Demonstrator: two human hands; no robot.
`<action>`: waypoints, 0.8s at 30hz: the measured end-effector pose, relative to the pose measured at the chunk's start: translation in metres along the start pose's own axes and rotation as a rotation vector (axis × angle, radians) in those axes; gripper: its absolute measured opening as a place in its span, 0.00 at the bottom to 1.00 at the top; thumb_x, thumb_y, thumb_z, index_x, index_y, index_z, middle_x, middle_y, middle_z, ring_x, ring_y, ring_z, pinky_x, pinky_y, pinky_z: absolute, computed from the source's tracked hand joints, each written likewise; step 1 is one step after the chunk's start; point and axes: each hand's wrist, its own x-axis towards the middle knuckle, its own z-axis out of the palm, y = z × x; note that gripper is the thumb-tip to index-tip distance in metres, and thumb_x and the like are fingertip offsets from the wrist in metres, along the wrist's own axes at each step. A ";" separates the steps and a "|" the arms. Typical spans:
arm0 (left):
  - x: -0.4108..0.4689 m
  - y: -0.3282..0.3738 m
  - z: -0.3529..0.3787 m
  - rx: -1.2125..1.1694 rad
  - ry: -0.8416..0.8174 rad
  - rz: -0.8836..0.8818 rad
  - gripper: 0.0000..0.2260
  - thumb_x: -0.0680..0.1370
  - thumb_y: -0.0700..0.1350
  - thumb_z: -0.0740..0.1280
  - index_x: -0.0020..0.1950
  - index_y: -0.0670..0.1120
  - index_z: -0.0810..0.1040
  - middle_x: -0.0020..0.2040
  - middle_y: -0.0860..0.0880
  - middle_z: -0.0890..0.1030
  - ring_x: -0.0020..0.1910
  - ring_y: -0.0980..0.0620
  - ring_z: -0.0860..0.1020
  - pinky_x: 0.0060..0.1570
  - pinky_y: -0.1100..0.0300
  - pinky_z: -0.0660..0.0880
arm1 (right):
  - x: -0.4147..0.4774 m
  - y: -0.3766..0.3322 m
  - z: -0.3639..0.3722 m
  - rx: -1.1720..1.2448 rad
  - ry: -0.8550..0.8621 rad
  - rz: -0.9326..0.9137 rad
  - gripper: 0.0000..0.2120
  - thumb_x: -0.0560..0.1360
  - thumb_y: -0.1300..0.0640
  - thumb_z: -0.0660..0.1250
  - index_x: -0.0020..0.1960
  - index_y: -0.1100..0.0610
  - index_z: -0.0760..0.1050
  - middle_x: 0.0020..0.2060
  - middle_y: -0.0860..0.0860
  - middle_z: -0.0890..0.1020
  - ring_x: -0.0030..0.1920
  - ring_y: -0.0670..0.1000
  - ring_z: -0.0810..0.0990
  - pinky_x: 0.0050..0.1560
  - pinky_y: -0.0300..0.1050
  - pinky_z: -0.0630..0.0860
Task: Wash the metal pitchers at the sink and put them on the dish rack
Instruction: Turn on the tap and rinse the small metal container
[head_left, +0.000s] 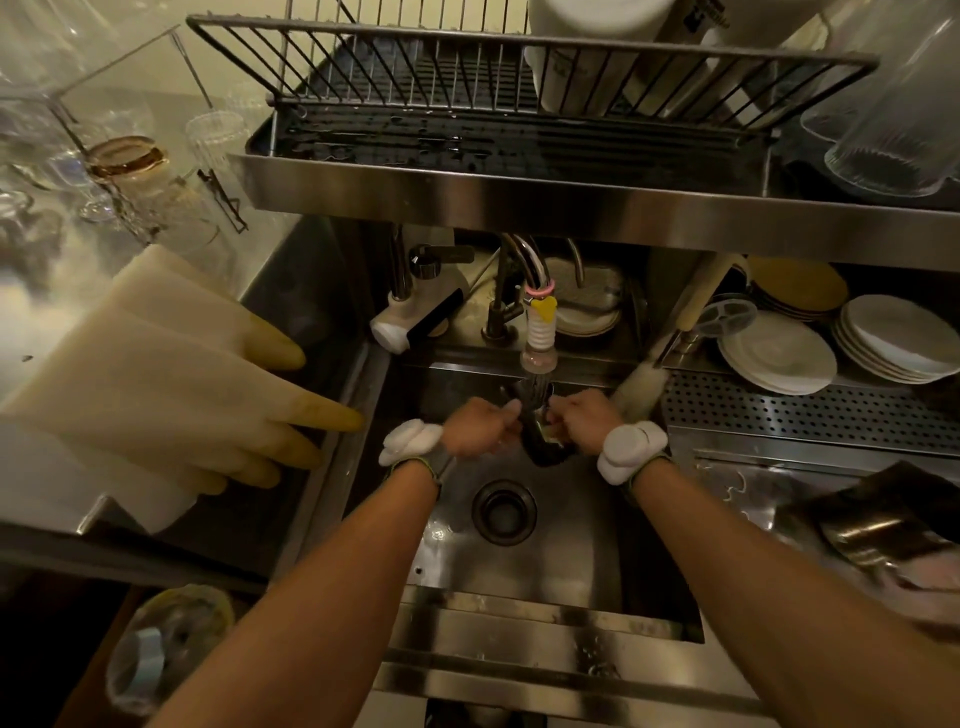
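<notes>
Both my forearms are reaching out from under the camera over the sink (519, 566), white bands on the wrists, and they are meeting under the faucet (540, 332) where water is running down. My left hand (480, 427) is closing on one side of the metal pitcher (540, 441), and my right hand (584, 422) is pressing on the other side, so the pitcher is sitting between my palms, low in the basin and just above the drain (504, 512). My fingers are curling around it on both sides; I am judging both grips as clamped on the pitcher, though the water and blur are hiding the fingertips. Something pale yellow is showing at my right hand, possibly a sponge, but I cannot tell. To do this rinse well, I am thinking I should be keeping the pitcher's mouth tilted into the stream, turning it slowly so water is reaching the inner wall and the spout, and holding firmly, since wet metal is likely slippery. Above and behind the faucet, the dish rack (395, 78) is waiting on its shelf, mostly bare on the left side, well apart from my hands. Rubber gloves (171, 374) are lying unused on the worktop (31, 312) to my left.
</notes>
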 end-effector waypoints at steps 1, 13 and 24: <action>-0.001 0.002 0.003 -0.084 0.000 -0.035 0.25 0.82 0.56 0.53 0.61 0.38 0.78 0.58 0.40 0.81 0.42 0.50 0.79 0.32 0.63 0.73 | -0.001 0.002 0.008 0.127 -0.007 0.024 0.17 0.80 0.55 0.59 0.35 0.59 0.77 0.35 0.56 0.80 0.38 0.56 0.78 0.45 0.49 0.75; 0.014 0.003 0.018 -0.527 0.130 -0.262 0.23 0.76 0.58 0.66 0.60 0.41 0.75 0.52 0.43 0.82 0.41 0.48 0.80 0.33 0.55 0.74 | -0.012 0.012 0.040 0.114 0.011 -0.269 0.07 0.74 0.63 0.69 0.46 0.65 0.83 0.42 0.60 0.84 0.41 0.53 0.81 0.44 0.46 0.78; 0.018 -0.003 0.023 -0.452 0.126 -0.121 0.11 0.80 0.42 0.63 0.38 0.42 0.77 0.36 0.47 0.79 0.33 0.53 0.78 0.34 0.57 0.75 | -0.010 0.024 0.024 -0.017 -0.067 -0.257 0.09 0.70 0.53 0.74 0.33 0.55 0.81 0.28 0.49 0.79 0.29 0.43 0.74 0.32 0.34 0.71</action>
